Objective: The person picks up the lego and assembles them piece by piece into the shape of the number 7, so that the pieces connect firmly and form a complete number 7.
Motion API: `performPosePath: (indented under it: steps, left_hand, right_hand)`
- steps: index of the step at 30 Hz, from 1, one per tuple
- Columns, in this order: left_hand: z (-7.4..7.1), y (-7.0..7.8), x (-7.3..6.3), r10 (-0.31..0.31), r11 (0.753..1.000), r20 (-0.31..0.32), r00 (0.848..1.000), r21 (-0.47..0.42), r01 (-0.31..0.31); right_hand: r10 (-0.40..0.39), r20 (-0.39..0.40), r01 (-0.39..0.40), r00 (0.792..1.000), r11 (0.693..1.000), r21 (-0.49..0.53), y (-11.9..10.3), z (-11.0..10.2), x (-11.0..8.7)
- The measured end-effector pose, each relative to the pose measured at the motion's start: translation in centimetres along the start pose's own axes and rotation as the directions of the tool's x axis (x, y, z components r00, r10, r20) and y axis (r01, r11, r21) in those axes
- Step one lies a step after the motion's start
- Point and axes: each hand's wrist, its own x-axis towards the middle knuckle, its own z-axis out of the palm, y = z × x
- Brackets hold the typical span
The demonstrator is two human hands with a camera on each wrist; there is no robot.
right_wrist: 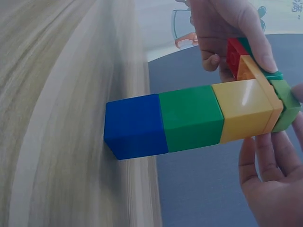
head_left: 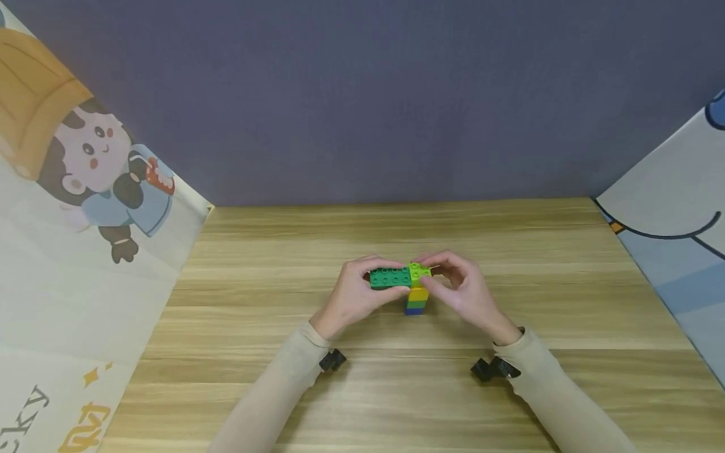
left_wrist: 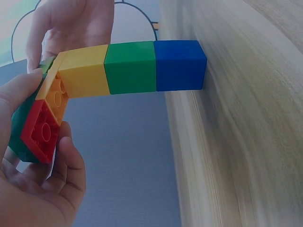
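Note:
A column of toy building blocks stands upright on the wooden table: a blue block [left_wrist: 180,65] at the bottom, then a green block [left_wrist: 130,67], then a yellow block [left_wrist: 85,71]. Across its top an orange brick [left_wrist: 53,90] juts out to the left. Above that sit a lime green brick [head_left: 418,272] and, beside it, a long dark green brick [head_left: 391,277]. Under the dark green brick's left part is a red brick [left_wrist: 35,130]. My left hand [head_left: 351,292] grips the dark green brick between thumb and fingers. With thumb and fingers, my right hand [head_left: 467,296] pinches the lime brick.
The wood-grain table [head_left: 255,245] meets a dark grey-blue panel [head_left: 362,100] at the back. Printed cartoon panels flank it, left [head_left: 56,264] and right [head_left: 674,201]. Small black devices are worn on both wrists, the left device [head_left: 332,360] and the right device [head_left: 495,369].

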Motion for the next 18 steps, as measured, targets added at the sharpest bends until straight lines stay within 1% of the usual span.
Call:
performPosePath:
  steps: [8, 13, 18]
  left_hand:
    - [0.1, 0.0, 0.1, 0.011, 1.0, 0.006, 1.0, 0.005, -0.011]
    - [0.2, -0.1, 0.1, 0.018, 1.0, 0.01, 1.0, 0.005, -0.018]
    - [0.2, -0.2, 0.1, 0.016, 1.0, 0.01, 1.0, 0.008, -0.016]
  right_hand:
    - [-0.036, 0.012, 0.036, 0.999, 0.999, 0.031, 0.3, -0.1, -0.3]
    - [-0.06, -0.005, 0.061, 0.998, 0.997, 0.049, 0.7, 0.0, -0.6]
    - [-0.127, -0.043, 0.131, 0.991, 0.986, 0.1, 1.5, 0.4, -0.7]
